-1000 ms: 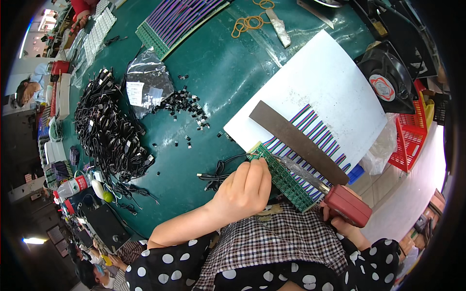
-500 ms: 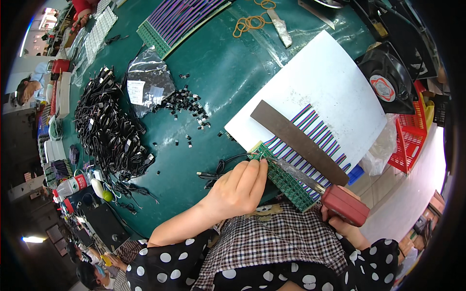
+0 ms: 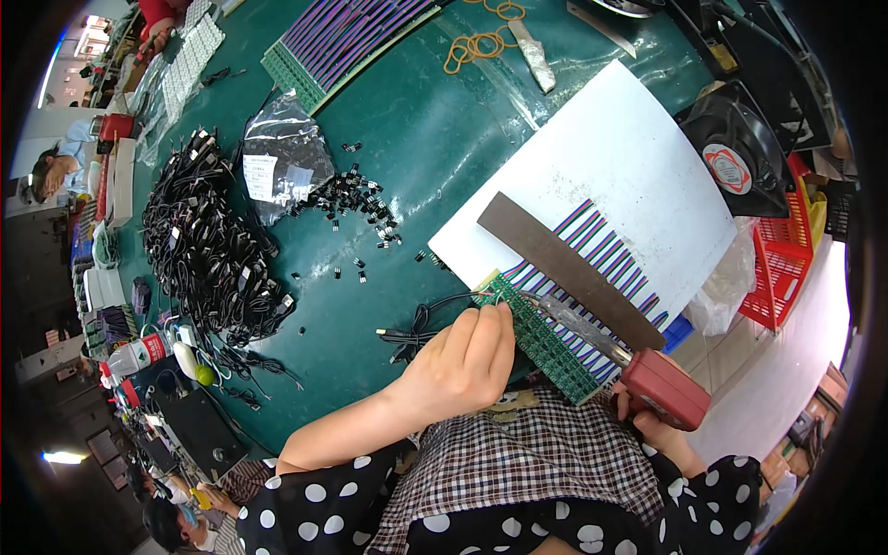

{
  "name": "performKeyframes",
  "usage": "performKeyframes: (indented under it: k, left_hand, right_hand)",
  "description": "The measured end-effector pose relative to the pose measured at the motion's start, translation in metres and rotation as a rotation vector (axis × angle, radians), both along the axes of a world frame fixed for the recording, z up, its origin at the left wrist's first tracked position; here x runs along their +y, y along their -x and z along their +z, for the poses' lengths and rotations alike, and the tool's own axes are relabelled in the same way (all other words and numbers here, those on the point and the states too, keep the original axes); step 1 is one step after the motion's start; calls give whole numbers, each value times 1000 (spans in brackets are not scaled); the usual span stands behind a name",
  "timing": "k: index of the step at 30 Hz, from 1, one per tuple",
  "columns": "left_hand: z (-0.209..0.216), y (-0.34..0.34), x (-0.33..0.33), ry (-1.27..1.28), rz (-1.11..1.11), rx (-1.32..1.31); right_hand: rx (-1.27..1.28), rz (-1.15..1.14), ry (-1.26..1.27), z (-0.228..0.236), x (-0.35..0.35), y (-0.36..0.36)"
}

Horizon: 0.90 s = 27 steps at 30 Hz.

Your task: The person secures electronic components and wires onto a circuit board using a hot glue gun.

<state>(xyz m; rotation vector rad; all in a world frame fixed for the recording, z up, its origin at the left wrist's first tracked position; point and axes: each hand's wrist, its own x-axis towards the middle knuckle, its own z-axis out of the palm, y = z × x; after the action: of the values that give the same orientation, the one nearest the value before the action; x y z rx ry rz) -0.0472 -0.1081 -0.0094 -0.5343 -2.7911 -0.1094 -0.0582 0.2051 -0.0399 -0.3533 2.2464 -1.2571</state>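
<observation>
My left hand (image 3: 462, 363) is closed in a pinch over the upper end of a green circuit board (image 3: 552, 356). Its fingertips hold the thin wire end of a black cable (image 3: 421, 319), whose rest lies loosely on the table to the left. In my right hand (image 3: 659, 433) is a red-bodied soldering gun (image 3: 664, 390), partly covering the fingers. Its long, worn barrel points up-left over the board, tip a little right of my left fingertips. Coloured wire strips (image 3: 592, 231) run from the board under a dark flat bar (image 3: 564, 264).
A white sheet (image 3: 638, 148) lies beneath the strips. To the left are a heap of black cables (image 3: 208, 245), small black components (image 3: 356, 199) and a plastic bag (image 3: 287, 153). A black fan (image 3: 745, 148) and red crate (image 3: 777, 268) stand right. Other people sit far left.
The soldering gun has shifted slightly right, its tip drawing away from my left fingertips. My left hand keeps its pinch and has barely moved.
</observation>
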Motion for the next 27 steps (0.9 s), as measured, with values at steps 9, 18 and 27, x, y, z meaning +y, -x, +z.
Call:
performKeyframes:
  k: [9,18,27]
  left_hand:
    - [0,-1,2,20,5,-23]
    - [2,-1,3,-356,275,70]
    - [-7,-1,-17,-614,256,-142]
  right_hand:
    - [-75,-77,97,7,-7,5]
    - [-144,-96,406,14,-15,12]
    - [-177,-70,422,10,-18,14]
